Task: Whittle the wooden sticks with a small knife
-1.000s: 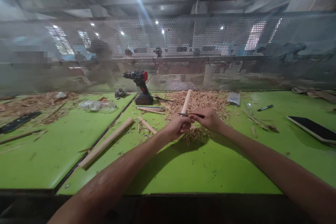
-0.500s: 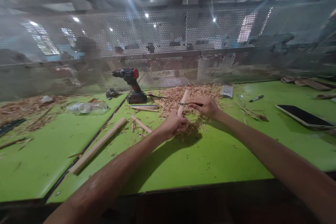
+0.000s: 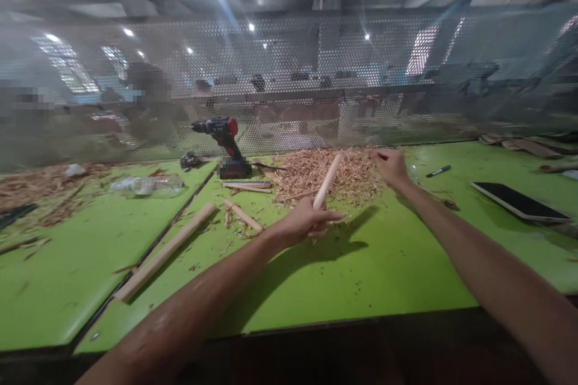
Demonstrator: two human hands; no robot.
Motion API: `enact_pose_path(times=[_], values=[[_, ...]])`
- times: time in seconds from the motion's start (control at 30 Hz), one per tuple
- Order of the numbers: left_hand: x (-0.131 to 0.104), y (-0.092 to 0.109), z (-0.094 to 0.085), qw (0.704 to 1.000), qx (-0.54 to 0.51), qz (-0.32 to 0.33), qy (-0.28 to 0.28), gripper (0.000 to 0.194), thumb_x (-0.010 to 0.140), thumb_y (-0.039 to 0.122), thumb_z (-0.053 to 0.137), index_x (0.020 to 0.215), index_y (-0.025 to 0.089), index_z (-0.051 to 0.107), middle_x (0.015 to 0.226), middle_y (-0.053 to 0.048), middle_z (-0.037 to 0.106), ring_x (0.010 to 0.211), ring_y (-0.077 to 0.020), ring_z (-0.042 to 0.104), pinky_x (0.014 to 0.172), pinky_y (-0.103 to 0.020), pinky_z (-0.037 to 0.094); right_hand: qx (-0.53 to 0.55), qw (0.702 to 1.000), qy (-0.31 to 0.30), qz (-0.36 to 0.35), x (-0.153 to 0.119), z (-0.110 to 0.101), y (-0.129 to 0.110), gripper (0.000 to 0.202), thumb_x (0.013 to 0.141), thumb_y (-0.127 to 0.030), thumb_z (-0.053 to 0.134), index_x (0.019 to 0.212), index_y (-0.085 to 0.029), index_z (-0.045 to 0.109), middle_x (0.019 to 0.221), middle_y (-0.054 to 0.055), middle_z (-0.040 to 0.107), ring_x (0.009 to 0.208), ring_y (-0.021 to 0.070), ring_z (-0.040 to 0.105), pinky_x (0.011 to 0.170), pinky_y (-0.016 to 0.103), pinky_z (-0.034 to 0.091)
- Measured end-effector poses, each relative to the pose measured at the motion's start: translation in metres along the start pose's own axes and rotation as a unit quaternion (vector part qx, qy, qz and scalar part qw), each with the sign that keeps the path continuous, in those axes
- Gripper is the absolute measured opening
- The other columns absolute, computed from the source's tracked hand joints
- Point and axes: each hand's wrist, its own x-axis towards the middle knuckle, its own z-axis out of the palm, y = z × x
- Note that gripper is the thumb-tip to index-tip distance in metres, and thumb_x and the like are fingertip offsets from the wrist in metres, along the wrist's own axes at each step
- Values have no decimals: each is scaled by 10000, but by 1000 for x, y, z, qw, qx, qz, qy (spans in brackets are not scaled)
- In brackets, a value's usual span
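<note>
My left hand (image 3: 309,219) is closed round the lower part of a pale wooden stick (image 3: 329,179), with one finger stretched out to the right. The stick tilts up and to the right, its upper end over a pile of wood shavings (image 3: 298,169). To the right of the stick, apart from it, is my right hand (image 3: 392,167), raised at the pile's right edge. Its fingers are pinched together; what they hold, if anything, does not show clearly.
A cordless drill (image 3: 223,138) stands behind the shavings. A thick wooden rod (image 3: 169,249) and a short stick (image 3: 244,215) lie to the left, beyond them a plastic bottle (image 3: 147,184). On the right are a pen (image 3: 439,171) and a tablet (image 3: 519,200). A perforated screen (image 3: 289,90) rises behind.
My right hand has moved right, off the stick, and the knife it held across the stick no longer shows clearly. My left hand has shifted the stick slightly right and stretched out a finger.
</note>
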Motion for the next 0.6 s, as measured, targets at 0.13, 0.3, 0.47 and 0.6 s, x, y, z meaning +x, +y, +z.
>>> enact_pose_path(times=[0.13, 0.3, 0.47, 0.6], values=[[0, 4, -2, 998, -49, 18, -23, 585, 749, 278, 992, 843, 243, 416, 577, 137, 438, 426, -25, 392, 401, -146, 300, 50, 999, -12, -12, 0, 4, -11, 457, 969, -690, 620, 917, -318, 882, 892, 118, 846, 888, 382, 772, 753, 509, 610], [6, 5, -8, 996, -79, 40, -1, 571, 743, 262, 1003, 837, 222, 442, 636, 106, 505, 477, -19, 434, 441, -133, 331, 103, 988, -78, -88, -20, 12, -59, 488, 1025, -707, 618, 981, -308, 895, 866, 133, 830, 832, 355, 770, 692, 505, 619], [10, 4, -11, 995, -75, 53, 26, 540, 766, 291, 997, 831, 218, 466, 620, 108, 486, 487, -33, 437, 446, -142, 305, 124, 950, -197, -207, -48, 21, -100, 497, 1117, -639, 543, 1001, -307, 895, 788, 77, 810, 597, 225, 672, 499, 386, 516], [10, 7, -9, 995, -69, 62, 39, 500, 748, 309, 1005, 832, 204, 522, 589, 120, 445, 474, -37, 400, 438, -152, 254, 110, 931, -207, -280, -61, 31, -111, 431, 1122, -572, 590, 1049, -281, 900, 854, 65, 843, 661, 226, 733, 581, 379, 557]])
